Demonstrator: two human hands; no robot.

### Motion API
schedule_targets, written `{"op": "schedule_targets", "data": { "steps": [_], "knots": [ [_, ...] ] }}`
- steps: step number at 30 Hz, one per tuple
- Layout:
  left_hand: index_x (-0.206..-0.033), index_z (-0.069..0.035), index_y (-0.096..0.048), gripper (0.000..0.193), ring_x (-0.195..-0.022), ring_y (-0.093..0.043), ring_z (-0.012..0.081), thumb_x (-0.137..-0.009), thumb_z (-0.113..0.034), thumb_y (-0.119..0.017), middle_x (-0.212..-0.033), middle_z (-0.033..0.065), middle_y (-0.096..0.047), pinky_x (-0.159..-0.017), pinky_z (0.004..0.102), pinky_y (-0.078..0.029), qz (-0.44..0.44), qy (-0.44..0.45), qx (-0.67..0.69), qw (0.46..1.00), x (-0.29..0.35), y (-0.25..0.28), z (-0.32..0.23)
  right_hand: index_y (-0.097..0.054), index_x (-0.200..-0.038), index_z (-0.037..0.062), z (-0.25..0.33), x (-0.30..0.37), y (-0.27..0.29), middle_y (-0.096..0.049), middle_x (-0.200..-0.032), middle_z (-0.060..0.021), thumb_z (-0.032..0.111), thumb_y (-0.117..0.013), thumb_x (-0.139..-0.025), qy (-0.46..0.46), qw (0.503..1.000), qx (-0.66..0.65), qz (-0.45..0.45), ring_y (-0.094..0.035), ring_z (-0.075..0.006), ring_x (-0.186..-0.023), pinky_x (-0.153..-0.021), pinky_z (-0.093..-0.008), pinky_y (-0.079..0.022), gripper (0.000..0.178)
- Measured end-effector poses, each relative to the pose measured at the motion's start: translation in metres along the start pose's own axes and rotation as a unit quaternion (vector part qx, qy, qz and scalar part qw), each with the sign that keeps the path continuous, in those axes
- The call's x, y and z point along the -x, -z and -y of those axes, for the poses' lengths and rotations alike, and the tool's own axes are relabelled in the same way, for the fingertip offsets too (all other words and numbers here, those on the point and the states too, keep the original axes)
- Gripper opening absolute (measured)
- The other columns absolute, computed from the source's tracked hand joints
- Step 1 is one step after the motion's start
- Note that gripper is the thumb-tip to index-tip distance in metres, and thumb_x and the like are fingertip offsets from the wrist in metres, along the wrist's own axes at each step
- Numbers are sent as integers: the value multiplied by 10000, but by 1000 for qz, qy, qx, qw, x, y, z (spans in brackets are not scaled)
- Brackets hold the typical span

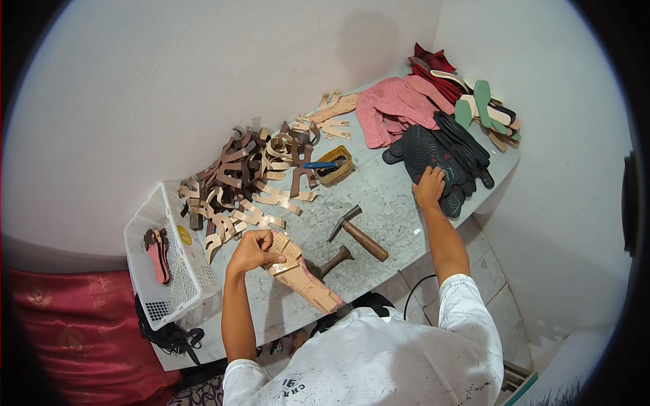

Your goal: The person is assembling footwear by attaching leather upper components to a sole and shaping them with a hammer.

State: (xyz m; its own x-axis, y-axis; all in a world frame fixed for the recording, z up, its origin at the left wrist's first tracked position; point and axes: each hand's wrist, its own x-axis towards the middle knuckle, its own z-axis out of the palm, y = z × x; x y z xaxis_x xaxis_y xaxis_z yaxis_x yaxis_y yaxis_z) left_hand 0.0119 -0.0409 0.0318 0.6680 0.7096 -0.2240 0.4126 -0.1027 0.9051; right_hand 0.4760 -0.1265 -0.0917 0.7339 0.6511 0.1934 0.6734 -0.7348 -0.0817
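Note:
My left hand (254, 250) is closed on a tan sandal insole (301, 283) with pinkish edges. Straps cross its upper end, under my thumb and fingers, and its other end slants down toward my body. At the right, my right hand (429, 187) rests with fingers apart on a black shoe sole (426, 150) with a patterned tread. More black soles (467, 145) are heaped beside it. A hammer (357, 232) with a wooden handle lies between my hands. Close to the insole is a dark wooden tool (333, 262), its lower part hidden behind the insole.
A heap of brown and tan straps (237, 169) covers the table's left. Left of it stands a white plastic basket (172, 250) holding a pink-and-brown piece. A yellowish tray (336, 177) holds a blue-handled tool (321, 164). Pink sheets (393, 108) and green soles (482, 101) lie farther right.

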Motion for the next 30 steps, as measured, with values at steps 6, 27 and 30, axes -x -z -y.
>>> {"op": "schedule_targets", "data": {
  "steps": [6, 27, 30],
  "knots": [
    [-583, -113, -297, 573, -571, -299, 49, -565, -23, -862, -589, -69, -318, -489, 235, -281, -13, -7, -12, 1000, -1, -1, -4, -423, -1119, 7, 0, -16, -20, -477, -1139, -184, 183, -822, -604, -41, 998, 24, 52, -497, -334, -1078, -897, -403, -464, 675],
    [-601, -107, -300, 554, -553, -319, 42, -611, -34, -850, -574, -72, -328, -473, 251, -272, 41, -83, 0, 996, 0, 13, 10, -552, -1163, 3, 133, 82, 137, -616, -999, -48, 90, -681, -780, 125, 598, -715, 338, -573, -116, -837, -759, -260, -467, 414],
    [-602, -104, -304, 548, -548, -332, 39, -617, -28, -847, -565, -70, -340, -466, 250, -280, 34, -83, 2, 996, 3, 17, 8, -571, -1144, -9, 150, 102, 160, -623, -1004, -38, 89, -589, -854, 156, 538, -751, 348, -574, -92, -845, -743, -246, -469, 307]
  ]
}}
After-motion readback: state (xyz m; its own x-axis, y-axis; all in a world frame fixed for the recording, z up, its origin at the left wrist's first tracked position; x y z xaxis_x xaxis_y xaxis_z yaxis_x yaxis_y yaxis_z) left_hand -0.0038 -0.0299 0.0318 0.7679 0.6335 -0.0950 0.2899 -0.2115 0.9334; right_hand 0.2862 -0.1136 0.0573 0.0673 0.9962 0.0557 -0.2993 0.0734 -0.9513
